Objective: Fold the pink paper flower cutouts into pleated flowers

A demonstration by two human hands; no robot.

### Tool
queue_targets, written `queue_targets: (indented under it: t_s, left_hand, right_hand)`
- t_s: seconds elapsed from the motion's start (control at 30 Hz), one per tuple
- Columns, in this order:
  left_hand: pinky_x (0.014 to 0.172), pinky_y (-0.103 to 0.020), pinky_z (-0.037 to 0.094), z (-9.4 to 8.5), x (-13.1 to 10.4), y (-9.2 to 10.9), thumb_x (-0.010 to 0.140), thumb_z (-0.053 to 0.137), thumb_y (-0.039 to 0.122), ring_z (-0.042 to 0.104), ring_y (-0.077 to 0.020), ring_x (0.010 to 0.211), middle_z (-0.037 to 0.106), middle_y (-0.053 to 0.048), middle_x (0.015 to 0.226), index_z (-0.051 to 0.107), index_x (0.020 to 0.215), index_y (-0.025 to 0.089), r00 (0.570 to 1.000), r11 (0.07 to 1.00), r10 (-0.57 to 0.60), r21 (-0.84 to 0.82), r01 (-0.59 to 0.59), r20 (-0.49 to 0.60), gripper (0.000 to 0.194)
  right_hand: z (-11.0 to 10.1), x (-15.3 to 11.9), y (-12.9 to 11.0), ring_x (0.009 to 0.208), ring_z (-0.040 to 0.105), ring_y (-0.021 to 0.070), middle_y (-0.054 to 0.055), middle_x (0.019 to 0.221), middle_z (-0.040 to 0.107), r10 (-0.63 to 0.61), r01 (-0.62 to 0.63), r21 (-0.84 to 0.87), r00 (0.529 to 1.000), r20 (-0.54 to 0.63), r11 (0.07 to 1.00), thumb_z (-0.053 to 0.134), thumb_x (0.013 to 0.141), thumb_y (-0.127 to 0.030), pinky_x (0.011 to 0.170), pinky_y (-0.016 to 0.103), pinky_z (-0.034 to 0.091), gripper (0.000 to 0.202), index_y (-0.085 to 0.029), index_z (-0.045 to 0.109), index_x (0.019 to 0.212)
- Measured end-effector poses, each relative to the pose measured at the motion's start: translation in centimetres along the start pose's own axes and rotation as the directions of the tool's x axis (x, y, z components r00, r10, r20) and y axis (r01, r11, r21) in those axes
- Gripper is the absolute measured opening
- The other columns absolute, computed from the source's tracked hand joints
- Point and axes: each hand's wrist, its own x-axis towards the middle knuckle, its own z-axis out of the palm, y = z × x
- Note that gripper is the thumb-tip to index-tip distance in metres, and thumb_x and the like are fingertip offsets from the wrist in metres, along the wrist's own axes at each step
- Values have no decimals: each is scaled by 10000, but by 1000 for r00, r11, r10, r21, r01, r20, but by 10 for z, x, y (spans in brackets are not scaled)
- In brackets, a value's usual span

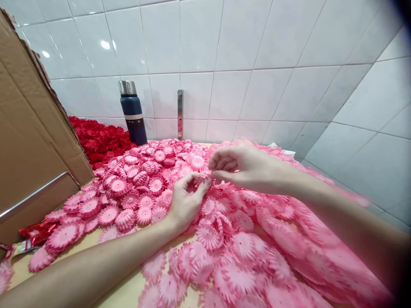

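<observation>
My left hand (189, 199) pinches a pink scalloped petal disc (199, 181) between thumb and fingers, over the middle of the heap. Close beside it, my right hand (236, 167) has its fingers curled and its thumb and fingertip pressed together next to the disc's edge. What sits in that right pinch is too small to make out. Under and around both hands lies a large pile of pink petal discs (240, 273), flat and loose on the right. Stacked, thicker pink discs (118, 186) with darker edges lie to the left.
A dark blue bottle (134, 117) with a steel cap stands by the tiled wall (199, 38). Red petal pieces (99, 139) are heaped behind the cardboard box (35, 115) at left. Shiny red wrappers (37, 233) lie by the box. A metal strip (180, 113) is fixed upright to the wall.
</observation>
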Motion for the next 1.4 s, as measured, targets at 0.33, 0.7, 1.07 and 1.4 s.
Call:
queue_targets:
  t_s: [0.33, 0.7, 1.07, 1.4]
  left_hand:
    - [485, -232, 293, -2, -3, 0, 738, 671, 470, 365, -87, 511, 472, 24, 542, 564, 561, 146, 998, 998, -54, 25, 54, -20, 385]
    - [490, -247, 255, -4, -2, -5, 767, 611, 541, 304, -92, 517, 401, 21, 517, 523, 504, 148, 999, 999, -35, 42, 35, 0, 482]
    - [523, -243, 274, -3, 0, -2, 772, 647, 454, 338, -94, 552, 428, 22, 572, 539, 547, 144, 996, 997, -66, -25, 68, 57, 398]
    - [568, -227, 347, -1, 1, -4, 780, 657, 414, 419, -92, 588, 523, 12, 611, 621, 631, 130, 998, 994, -54, -91, 57, 35, 323]
  right_hand:
    - [-6, -4, -3, 792, 656, 159, 53, 904, 690, -16, 12, 31, 990, 141, 999, 605, 806, -290, 643, 266, 527, 164, -167, 635, 910]
    - [0, -3, -5, 656, 614, 142, 38, 759, 703, -78, 88, -138, 994, 79, 987, 553, 759, -128, 581, 273, 458, 186, -170, 719, 831]
    - [13, -1, 4, 622, 547, 149, 56, 706, 650, -156, 131, -450, 988, -19, 883, 472, 752, -34, 566, 280, 364, 183, -161, 604, 758]
    - [17, 0, 9, 538, 457, 108, 20, 676, 555, -73, 56, -528, 997, -11, 848, 414, 794, -17, 463, 244, 256, 179, -193, 384, 779]
